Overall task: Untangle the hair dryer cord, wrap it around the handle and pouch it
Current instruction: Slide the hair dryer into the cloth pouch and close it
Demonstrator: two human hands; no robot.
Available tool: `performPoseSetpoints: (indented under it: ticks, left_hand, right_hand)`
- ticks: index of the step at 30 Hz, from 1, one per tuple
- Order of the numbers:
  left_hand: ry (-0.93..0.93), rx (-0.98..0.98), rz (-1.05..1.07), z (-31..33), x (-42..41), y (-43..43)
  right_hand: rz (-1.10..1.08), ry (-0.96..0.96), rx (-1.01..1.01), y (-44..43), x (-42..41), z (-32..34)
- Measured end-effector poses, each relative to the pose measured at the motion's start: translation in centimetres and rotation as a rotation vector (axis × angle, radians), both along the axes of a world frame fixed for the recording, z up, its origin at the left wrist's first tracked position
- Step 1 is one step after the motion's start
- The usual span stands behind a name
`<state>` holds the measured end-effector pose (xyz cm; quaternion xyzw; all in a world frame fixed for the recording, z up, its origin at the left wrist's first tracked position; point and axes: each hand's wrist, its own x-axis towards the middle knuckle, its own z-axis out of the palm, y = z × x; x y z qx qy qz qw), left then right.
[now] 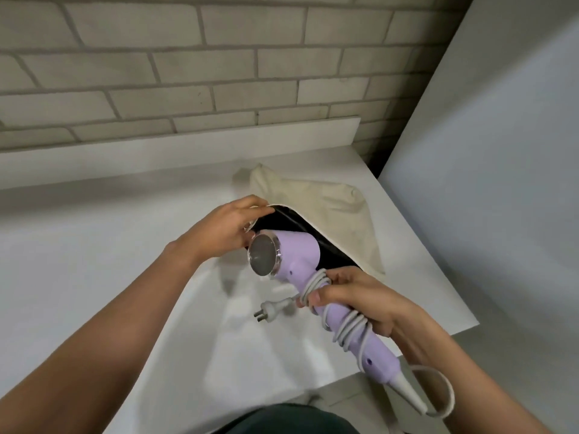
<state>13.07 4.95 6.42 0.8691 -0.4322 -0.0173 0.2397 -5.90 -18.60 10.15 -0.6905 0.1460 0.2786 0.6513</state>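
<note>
Left fingers (250, 208) pinching pouch (313, 198) rim, right fingers (343, 275) gripping hair dryer (297, 249) and cord (347, 327), plug (266, 308) seemingly above table (94, 230)

Bare indoor corner, home or studio unclear, grey brick wall (188, 73), white table (94, 233) against it, white panel (501, 145) alongside

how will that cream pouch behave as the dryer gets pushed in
Probably floppy: the cream pouch lies creased and slack on the table, its mouth open only where the left hand lifts the rim. It looks light, so it may slide back when the lilac hair dryer pushes in unless held.
</note>
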Motion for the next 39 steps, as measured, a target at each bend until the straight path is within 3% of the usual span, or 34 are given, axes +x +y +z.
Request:
performPoseSetpoints:
  ticks: [4,8,14,20,24,30,35,39]
  left_hand:
    - [-0.089,-0.053,0.045,-0.4,-2.5,0.7]
    - [-0.153,-0.094,0.112,-0.4,-3.9,1.6]
    - [-0.22,-0.035,0.122,-1.8,-6.7,2.1]
    - [-0.105,0.163,0.154,-6.0,-11.0,1.9]
    - [-0.127,0.089,0.122,-5.8,-12.1,1.0]
    - [-0.173,0.056,0.076,-5.1,-12.1,-0.2]
    - [-0.131,0.047,0.117,-5.7,-12.5,-0.2]
    - [-0.106,0.028,0.154,-5.8,-12.1,-0.1]
  right_hand:
    - [-0.057,0.081,0.044,0.1,1.2,-0.9]
    - [-0.095,0.133,-0.06,0.0,2.2,-0.9]
    - [-0.52,0.023,0.105,-0.5,3.0,-2.6]
    - [-0.893,-0.061,0.032,-0.9,5.0,-4.3]
    - [-1.004,-0.187,0.017,-0.1,5.8,-5.9]
    - [-1.005,-0.189,-0.253,0.4,7.4,-7.7]
    - [-0.777,-0.193,-0.554,0.6,7.8,-9.6]
    - [-0.655,-0.249,-0.572,0.7,7.6,-9.6]
